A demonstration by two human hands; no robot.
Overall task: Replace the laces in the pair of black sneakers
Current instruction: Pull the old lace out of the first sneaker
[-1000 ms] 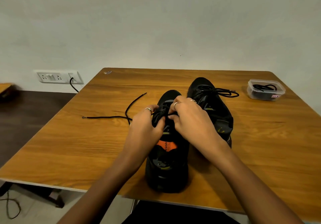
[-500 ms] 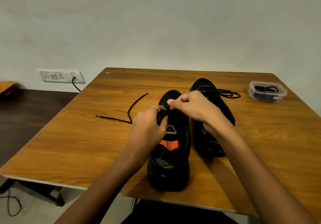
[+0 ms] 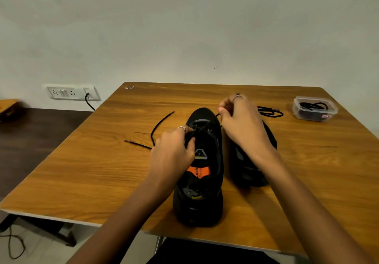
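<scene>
Two black sneakers stand side by side on the wooden table (image 3: 102,171), toes pointing away. The near sneaker (image 3: 202,192) has an orange insole label. My left hand (image 3: 174,153) grips its tongue and eyelet area. My right hand (image 3: 238,120) pinches a black lace (image 3: 207,127) and holds it drawn taut away from the eyelets, above the toe. The lace's other end (image 3: 155,128) trails loose on the table to the left. The second sneaker (image 3: 252,167) sits to the right, partly hidden by my right arm, its lace (image 3: 270,112) bunched beyond the toe.
A clear plastic tub (image 3: 314,108) holding black laces sits at the back right of the table. A wall socket (image 3: 71,92) with a plugged cable is on the left wall. A dark lower surface (image 3: 30,140) lies left of the table.
My right hand has moved up and away from the eyelets, drawing the lace out taut. The loose end on the left has slid toward the shoe. My left hand stays on the tongue.
</scene>
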